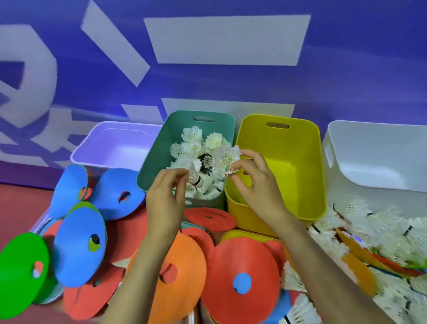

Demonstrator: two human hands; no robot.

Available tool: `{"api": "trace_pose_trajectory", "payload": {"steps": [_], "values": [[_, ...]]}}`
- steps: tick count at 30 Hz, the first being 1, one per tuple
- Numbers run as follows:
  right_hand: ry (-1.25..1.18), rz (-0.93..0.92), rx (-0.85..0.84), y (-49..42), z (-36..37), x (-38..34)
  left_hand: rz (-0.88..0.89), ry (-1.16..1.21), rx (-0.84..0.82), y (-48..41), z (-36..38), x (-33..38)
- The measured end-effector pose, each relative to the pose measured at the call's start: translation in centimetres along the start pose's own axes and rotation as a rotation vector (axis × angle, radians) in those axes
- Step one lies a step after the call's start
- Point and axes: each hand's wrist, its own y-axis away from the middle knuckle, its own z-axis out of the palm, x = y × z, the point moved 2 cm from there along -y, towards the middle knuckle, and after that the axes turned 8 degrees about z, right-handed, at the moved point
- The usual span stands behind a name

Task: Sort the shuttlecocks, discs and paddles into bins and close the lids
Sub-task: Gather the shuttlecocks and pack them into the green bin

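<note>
The right grip (pixel 256 185) pinches a shuttlecock (pixel 225 157) by its cork end, thumb and fingertips closed on it. Its long axis tilts up and left from the grip, the feather skirt flaring above the green bin (pixel 158 152). Just left, the left grip (pixel 164 200) pinches a second shuttlecock (pixel 193 173) by its feathers, cork pointing down-right.
</note>
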Motion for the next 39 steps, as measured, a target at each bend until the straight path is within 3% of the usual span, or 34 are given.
{"api": "trace_pose_trajectory", "payload": {"steps": [7, 11, 16, 17, 21, 24, 32, 39], "values": [[0.337, 0.173, -0.202, -5.0, 6.8, 0.3, -0.052, -0.14, -0.236, -4.8, 0.2, -7.2], [0.348, 0.222, -0.195, -4.8, 7.3, 0.9, -0.072, -0.161, -0.339, -6.1, 1.7, -9.2], [0.261, 0.242, -0.097, -4.7, 6.5, 1.2, -0.157, -0.147, -0.849, -5.7, 4.7, -11.1], [0.247, 0.235, -0.085, -4.6, 6.3, 1.1, -0.161, -0.114, -0.848, -5.6, 4.9, -11.0], [0.211, 0.192, -0.039, -4.2, 5.1, 1.1, -0.12, -0.049, -0.556, -5.3, 4.9, -9.4], [0.188, 0.153, 0.007, -3.3, 3.3, 1.4, -0.04, 0.04, -0.429, -5.0, 5.6, -6.7], [0.151, 0.154, 0.158, 1.8, -5.4, 3.9, 0.189, 0.19, -0.457, -1.1, 10.0, 4.3], [0.168, 0.308, 0.259, 8.9, -14.9, 8.7, 0.371, 0.315, -0.463, 5.3, 14.4, 14.2]]}}
